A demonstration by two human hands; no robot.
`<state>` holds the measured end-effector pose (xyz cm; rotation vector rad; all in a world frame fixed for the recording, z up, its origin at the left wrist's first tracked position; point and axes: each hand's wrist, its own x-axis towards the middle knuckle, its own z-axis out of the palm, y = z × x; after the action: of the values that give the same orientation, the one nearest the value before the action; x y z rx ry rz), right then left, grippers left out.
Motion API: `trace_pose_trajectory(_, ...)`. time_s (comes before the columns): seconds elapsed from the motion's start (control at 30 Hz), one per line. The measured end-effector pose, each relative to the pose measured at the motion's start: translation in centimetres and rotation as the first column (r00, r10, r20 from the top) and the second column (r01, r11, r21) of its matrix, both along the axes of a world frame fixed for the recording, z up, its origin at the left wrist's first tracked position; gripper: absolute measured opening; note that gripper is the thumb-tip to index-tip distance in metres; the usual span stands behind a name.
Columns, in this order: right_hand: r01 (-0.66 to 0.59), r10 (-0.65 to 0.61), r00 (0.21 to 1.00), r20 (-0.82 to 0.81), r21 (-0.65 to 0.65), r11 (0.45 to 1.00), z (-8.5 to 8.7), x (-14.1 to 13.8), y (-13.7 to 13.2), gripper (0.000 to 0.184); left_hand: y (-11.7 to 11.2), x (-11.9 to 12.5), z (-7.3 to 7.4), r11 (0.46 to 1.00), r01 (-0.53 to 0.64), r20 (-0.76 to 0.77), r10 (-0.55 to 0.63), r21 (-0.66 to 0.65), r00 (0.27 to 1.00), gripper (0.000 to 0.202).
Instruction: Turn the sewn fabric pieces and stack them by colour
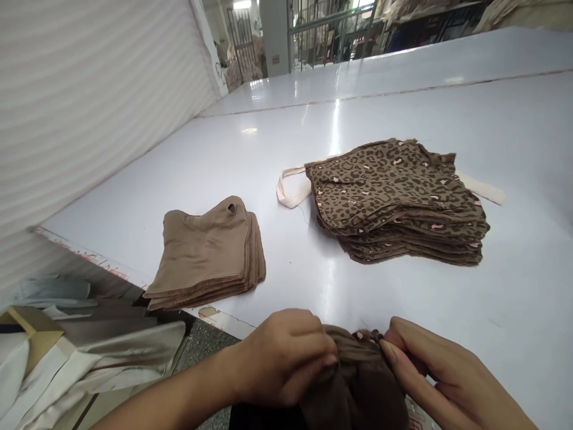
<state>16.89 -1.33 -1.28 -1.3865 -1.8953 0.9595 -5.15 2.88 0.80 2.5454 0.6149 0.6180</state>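
Low in the view, at the table's near edge, a dark brown piece of fabric [353, 382] hangs bunched between my hands. My left hand [286, 355] has its fingers closed on its left side. My right hand [434, 370] pinches the upper right edge, where a bit of leopard print shows. Beyond them lies a stack of leopard-print fabric pieces [385, 185], brown with small pink marks. To the left sits a stack of plain brown fabric pieces [203, 251]; its top piece has a small hole near one corner.
A cream fabric strip [293, 200] runs under the leopard-print stack. The white table [286, 131] has a worn near edge. A large white quilted roll or sheet [102, 77] rises at left. Cloth and cardboard [45, 334] lie below. Metal racks [331, 30] stand behind.
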Motion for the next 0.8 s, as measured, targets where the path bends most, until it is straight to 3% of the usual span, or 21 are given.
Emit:
trace_pose_trajectory(0.07,0.063,-0.061,0.998,0.019,-0.115,0.991,-0.3,-0.3,-0.1,0.039,-0.7,0.6,0.2,0.977,-0.214,-0.023,0.215,0.006,0.976,0.023)
trace_pose_trajectory(0.13,0.101,-0.093,0.994,0.051,-0.212,0.972,-0.5,-0.7,-0.2,0.042,-1.7,1.7,0.3,0.93,-0.337,0.066,0.331,0.145,0.941,0.023)
trace_pose_trajectory(0.2,0.102,-0.089,0.994,0.061,-0.264,0.959,-0.5,-1.0,-0.3,0.043,-2.4,2.7,0.2,0.9,-0.338,0.14,0.31,0.277,0.94,0.03)
trace_pose_trajectory(0.27,0.069,-0.058,0.997,0.05,-0.275,0.959,-0.3,-1.1,-0.4,0.041,-2.5,3.4,0.0,0.914,-0.272,0.037,0.274,0.302,0.961,0.037)
trace_pose_trajectory(0.37,0.03,-0.021,0.998,0.051,-0.194,0.98,0.1,-1.1,-0.5,0.037,-1.8,3.4,0.0,0.982,-0.181,-0.127,0.186,0.054,0.974,0.027)
trace_pose_trajectory(0.43,0.018,-0.014,0.998,0.066,-0.059,0.998,0.3,-0.8,-0.5,0.034,-1.2,2.8,0.3,0.964,-0.128,-0.07,0.115,-0.234,0.991,0.025)
trace_pose_trajectory(0.47,0.021,-0.022,0.997,0.074,0.015,1.0,0.4,-0.7,-0.6,0.032,-1.0,2.4,0.5,0.919,-0.115,-0.012,0.119,-0.377,0.993,0.027)
trace_pose_trajectory(0.57,0.033,-0.052,0.993,0.103,0.175,0.984,0.1,-0.5,-0.6,0.031,-0.8,1.3,0.6,0.713,-0.004,0.16,0.163,-0.701,0.974,0.035)
trace_pose_trajectory(0.63,0.028,-0.053,0.992,0.11,0.216,0.976,-0.1,-0.6,-0.6,0.03,-1.0,0.6,0.4,0.584,0.088,0.241,0.189,-0.807,0.952,0.039)
trace_pose_trajectory(0.7,0.021,-0.047,0.994,0.101,0.238,0.971,-0.4,-0.7,-0.6,0.029,-1.2,0.1,0.2,0.506,0.132,0.235,0.145,-0.852,0.961,0.036)
trace_pose_trajectory(0.73,0.015,-0.038,0.995,0.093,0.238,0.971,-0.4,-0.8,-0.5,0.028,-1.3,0.0,0.3,0.509,0.11,0.185,0.098,-0.853,0.978,0.031)
trace_pose_trajectory(0.77,-0.001,-0.02,0.996,0.087,0.236,0.972,-0.5,-0.8,-0.4,0.027,-1.4,-0.1,0.6,0.55,0.052,0.105,0.067,-0.833,0.992,0.024)
trace_pose_trajectory(0.8,-0.03,0.009,0.996,0.089,0.232,0.972,-0.4,-0.9,-0.2,0.026,-1.4,0.0,1.0,0.624,-0.038,0.009,0.072,-0.781,0.997,0.018)
